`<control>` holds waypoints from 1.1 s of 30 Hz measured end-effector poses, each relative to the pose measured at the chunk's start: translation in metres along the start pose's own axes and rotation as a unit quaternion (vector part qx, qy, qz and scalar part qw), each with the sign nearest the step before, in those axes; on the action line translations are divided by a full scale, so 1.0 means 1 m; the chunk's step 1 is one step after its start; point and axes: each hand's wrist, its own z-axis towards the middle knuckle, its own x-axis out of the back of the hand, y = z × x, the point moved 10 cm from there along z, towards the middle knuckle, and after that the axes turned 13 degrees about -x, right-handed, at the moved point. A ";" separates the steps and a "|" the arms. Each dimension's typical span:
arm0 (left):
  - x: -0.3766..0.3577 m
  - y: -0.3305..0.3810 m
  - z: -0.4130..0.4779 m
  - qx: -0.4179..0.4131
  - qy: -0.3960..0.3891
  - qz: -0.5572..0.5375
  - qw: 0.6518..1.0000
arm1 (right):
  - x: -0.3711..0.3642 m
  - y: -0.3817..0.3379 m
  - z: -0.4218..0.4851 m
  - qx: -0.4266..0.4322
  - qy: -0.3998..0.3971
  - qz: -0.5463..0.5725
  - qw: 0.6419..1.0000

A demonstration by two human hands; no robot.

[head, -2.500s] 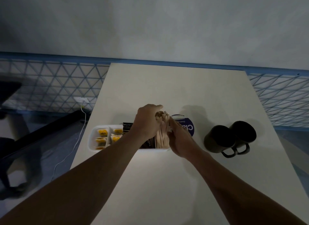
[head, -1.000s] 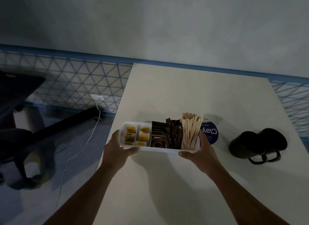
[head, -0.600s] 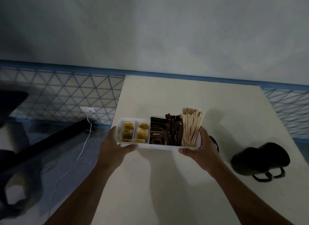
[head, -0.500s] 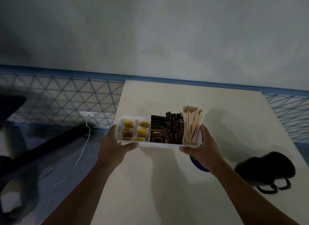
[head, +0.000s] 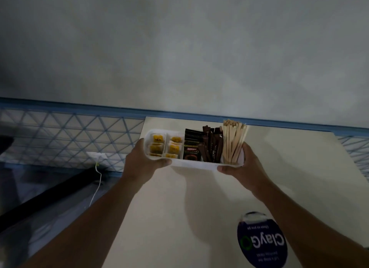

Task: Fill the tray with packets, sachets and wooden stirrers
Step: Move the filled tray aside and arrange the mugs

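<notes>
A white compartmented tray (head: 192, 164) is held up in the air above the cream table (head: 175, 218). My left hand (head: 142, 161) grips its left end and my right hand (head: 242, 165) grips its right end, thumbs on the front rim. Inside, yellow tea sachets (head: 157, 146) fill the two left compartments. Dark brown coffee packets (head: 201, 146) stand in the middle. A bundle of wooden stirrers (head: 233, 142) leans upright at the right end.
A round blue "ClayGo" sticker (head: 261, 245) lies on the table near my right forearm. Left of the table is a blue-framed lattice panel (head: 69, 134), a wall socket with a white cable (head: 97, 168) and a dark floor. A grey wall rises behind.
Both hands left the stirrers, took the tray by its ends and lifted it off the table, moving it up and away. The two black mugs have dropped out of view.
</notes>
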 end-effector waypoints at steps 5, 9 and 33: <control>-0.013 -0.005 0.039 0.005 -0.006 0.004 1.000 | -0.007 -0.009 0.045 0.004 -0.002 -0.004 1.000; -0.022 -0.012 0.061 0.011 -0.015 -0.006 1.000 | -0.012 -0.014 0.071 0.005 -0.005 -0.012 1.000; -0.001 0.006 0.024 0.038 0.044 0.006 0.998 | 0.007 0.011 0.049 -0.057 0.014 -0.042 0.997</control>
